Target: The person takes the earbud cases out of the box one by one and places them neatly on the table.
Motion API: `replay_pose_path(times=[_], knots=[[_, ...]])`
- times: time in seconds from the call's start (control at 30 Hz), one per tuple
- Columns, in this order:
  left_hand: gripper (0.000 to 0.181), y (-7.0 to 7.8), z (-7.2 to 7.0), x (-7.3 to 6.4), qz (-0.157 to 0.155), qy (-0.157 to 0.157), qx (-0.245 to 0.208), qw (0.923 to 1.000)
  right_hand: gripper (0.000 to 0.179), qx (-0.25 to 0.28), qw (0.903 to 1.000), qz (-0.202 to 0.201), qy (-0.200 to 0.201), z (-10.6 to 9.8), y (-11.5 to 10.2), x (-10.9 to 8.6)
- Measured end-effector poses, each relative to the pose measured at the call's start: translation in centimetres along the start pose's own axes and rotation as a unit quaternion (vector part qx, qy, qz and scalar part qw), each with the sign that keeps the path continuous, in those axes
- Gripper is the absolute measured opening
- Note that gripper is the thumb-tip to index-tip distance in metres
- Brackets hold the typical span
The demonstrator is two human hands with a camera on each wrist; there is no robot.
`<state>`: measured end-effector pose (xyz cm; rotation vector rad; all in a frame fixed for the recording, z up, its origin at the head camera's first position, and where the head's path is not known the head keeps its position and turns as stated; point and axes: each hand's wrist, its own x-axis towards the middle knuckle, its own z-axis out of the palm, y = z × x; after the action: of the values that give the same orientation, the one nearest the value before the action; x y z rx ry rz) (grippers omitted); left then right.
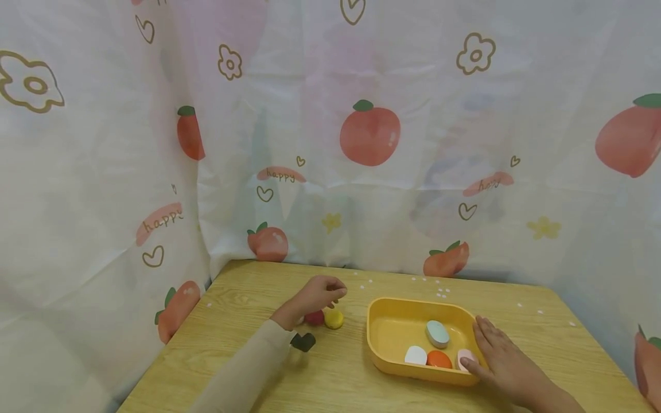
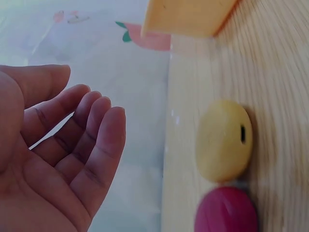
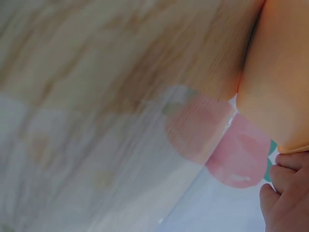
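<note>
My left hand [image 1: 321, 291] hovers over the table just behind a yellow rounded piece [image 1: 334, 319] and a dark red one [image 1: 314, 318]. Its fingers are loosely bent and hold nothing, as the palm in the left wrist view shows. There, the yellow piece has a dark slot in its side and lies beside the magenta-looking one. My right hand [image 1: 503, 358] rests against the right end of a yellow tray [image 1: 397, 304], fingers straight along the outside, thumb over the rim. Inside lie a pale green oval piece [image 1: 437, 334], a white one [image 1: 415, 355], an orange one [image 1: 439, 359] and a pink one [image 1: 466, 359].
Both hands work over a wooden table [image 1: 248, 287]. Small white spots dot its far part. A printed curtain [image 1: 320, 115] with peaches and hearts stands along the back and left sides. A dark object [image 1: 303, 342] sits by the left wrist.
</note>
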<state>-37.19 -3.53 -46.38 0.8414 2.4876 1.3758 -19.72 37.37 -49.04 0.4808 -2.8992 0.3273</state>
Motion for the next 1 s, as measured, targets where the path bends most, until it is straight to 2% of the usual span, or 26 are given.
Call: replay_pose_path(times=[0.2,0.43,0.57,0.77,1.0], knots=[[0.021,1.7,0.9,0.4,0.012,-0.019,-0.009,0.9997,0.081,0.0,1.0,-0.002,-0.002,0.0,0.1,0.0],[0.024,4.1,1.5,0.8,0.042,-0.041,-0.01,0.9983,0.08,0.001,1.0,-0.005,0.004,-0.4,0.2,0.0],[0.025,5.2,1.9,0.8,0.048,-0.054,-0.019,0.9972,0.081,0.001,1.0,-0.007,0.003,-0.6,0.1,0.1],[0.025,6.0,3.2,1.1,0.049,-0.076,-0.018,0.9957,0.081,0.002,1.0,-0.009,0.002,-0.6,0.0,0.2],[0.024,6.2,5.1,1.2,0.051,-0.093,0.004,0.9943,0.08,0.009,1.0,-0.005,0.001,-0.2,-0.1,0.0]])
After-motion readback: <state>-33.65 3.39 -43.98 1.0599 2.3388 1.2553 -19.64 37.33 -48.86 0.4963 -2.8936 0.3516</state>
